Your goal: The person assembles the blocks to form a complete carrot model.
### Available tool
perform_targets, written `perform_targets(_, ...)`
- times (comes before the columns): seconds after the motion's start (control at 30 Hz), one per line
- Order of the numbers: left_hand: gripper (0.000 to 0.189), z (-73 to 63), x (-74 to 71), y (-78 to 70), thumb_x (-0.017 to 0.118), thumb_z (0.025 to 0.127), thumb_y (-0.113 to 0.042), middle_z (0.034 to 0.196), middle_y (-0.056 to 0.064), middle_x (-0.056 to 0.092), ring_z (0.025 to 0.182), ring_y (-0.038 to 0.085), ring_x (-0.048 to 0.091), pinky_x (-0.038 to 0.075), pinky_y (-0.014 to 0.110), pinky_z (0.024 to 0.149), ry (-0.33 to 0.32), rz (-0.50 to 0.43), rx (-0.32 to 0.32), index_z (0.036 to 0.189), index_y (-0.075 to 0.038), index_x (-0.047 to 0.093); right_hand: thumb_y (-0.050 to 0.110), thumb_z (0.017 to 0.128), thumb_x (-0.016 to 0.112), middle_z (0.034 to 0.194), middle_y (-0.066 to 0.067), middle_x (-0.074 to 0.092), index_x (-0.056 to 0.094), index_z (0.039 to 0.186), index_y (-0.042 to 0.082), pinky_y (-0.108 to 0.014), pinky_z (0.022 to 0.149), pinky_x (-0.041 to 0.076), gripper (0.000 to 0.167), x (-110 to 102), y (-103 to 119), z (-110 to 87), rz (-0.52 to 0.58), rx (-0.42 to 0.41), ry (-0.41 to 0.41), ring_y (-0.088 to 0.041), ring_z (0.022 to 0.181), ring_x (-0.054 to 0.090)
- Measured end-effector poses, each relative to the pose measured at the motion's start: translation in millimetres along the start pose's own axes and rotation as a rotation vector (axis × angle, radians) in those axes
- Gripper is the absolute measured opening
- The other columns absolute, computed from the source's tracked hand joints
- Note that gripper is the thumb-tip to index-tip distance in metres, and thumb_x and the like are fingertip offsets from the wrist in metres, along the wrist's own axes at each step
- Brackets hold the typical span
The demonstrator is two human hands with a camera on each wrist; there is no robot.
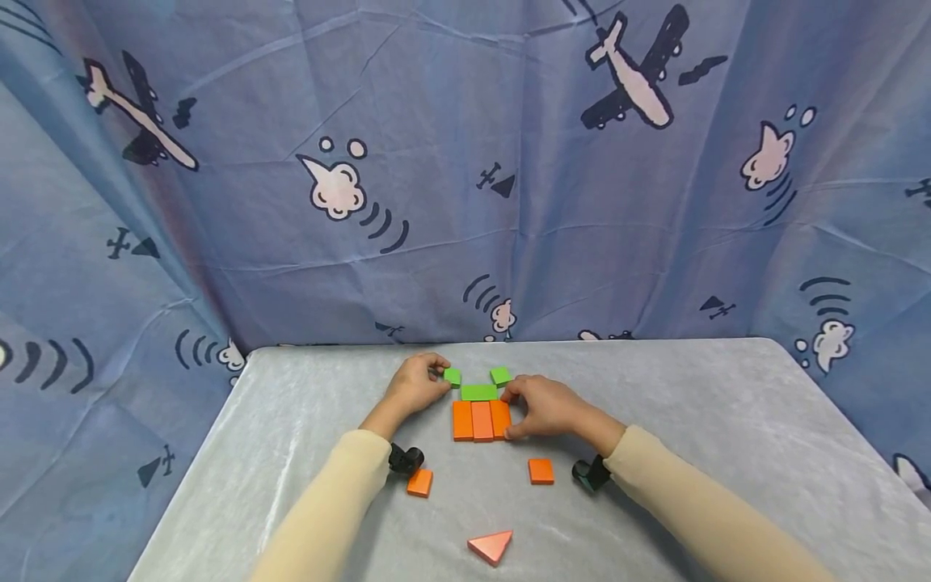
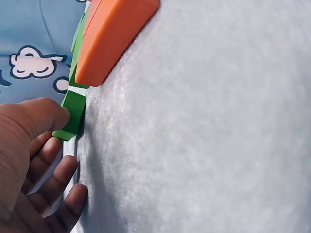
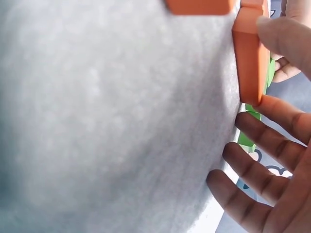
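Observation:
My left hand [image 1: 417, 384] pinches a small green square block [image 2: 73, 114] between thumb and forefinger, at the upper left of a flat arrangement. My right hand [image 1: 549, 406] holds the rightmost orange rectangular block [image 3: 250, 58], thumb at its near end and forefinger at its far end; the other fingers are spread. That block stands beside a salmon-coloured block [image 1: 482, 422] and another orange block [image 1: 462, 422], all upright in a row. A green rectangular block [image 1: 478, 393] lies across the row's far end. Beyond it, to the right, sits a second small green block [image 1: 501, 376].
Nearer the body, an orange square block [image 1: 541, 471] lies right of centre and another orange square [image 1: 419, 483] lies by the left wrist's camera. A salmon triangular block [image 1: 490, 547] is at the front. A pale cloth covers the table [image 1: 655, 388]; a patterned blue curtain [image 1: 451, 162] hangs behind.

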State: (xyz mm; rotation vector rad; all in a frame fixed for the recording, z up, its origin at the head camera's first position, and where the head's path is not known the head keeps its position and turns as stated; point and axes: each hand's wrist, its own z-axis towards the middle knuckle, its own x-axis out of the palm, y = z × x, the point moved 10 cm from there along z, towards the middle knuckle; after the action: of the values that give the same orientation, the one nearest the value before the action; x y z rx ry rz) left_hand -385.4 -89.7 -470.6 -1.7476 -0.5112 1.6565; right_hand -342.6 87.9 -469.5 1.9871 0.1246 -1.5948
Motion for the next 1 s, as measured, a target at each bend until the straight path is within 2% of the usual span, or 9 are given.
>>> perform_targets(0.23,0.028,1.3,2.4,-2.7,0.071,0.082,-0.013,0.102,0.003,0.065,0.089,0.015,0.059,0.049,0.032,0.080,0.012,0.021,0.005,0.110,-0.012,0.069,0.038,0.066,0.086,0.101,0.005,0.065,0.069,0.103,0.016,-0.038,0.088,0.049,0.047,-0.4,0.9,-0.4,0.007,0.010,0.008,-0.012,0.091,0.056)
perform_targets(0.6,0.027,1.9,5.9,1.5,0.070,0.084,-0.015,0.104,0.001,0.063,0.091,0.015,0.058,0.049,0.032,0.082,0.029,0.027,-0.032,0.111,-0.015,0.069,0.038,0.066,0.086,0.102,0.004,0.065,0.069,0.103,0.015,-0.039,0.087,0.049,0.047,-2.2,3.7,-1.3,0.004,0.003,0.017,-0.013,0.092,0.057)
perform_targets(0.77,0.028,1.2,5.0,1.7,0.071,0.083,-0.015,0.102,0.001,0.063,0.089,0.014,0.057,0.049,0.032,0.081,0.020,0.031,-0.011,0.111,-0.015,0.069,0.038,0.066,0.086,0.102,0.004,0.065,0.069,0.103,0.015,-0.039,0.088,0.049,0.047,-1.1,4.8,-0.8,0.002,0.003,0.020,-0.013,0.092,0.057)
perform_targets(1.0,0.032,-2.7,0.3,3.7,0.070,0.083,-0.014,0.105,0.002,0.063,0.090,0.015,0.057,0.049,0.032,0.081,0.000,-0.019,0.001,0.115,-0.014,0.067,0.036,0.066,0.086,0.102,0.003,0.065,0.068,0.104,0.015,-0.038,0.089,0.048,0.047,-1.1,1.9,-0.8,0.015,0.023,0.021,-0.013,0.092,0.057)
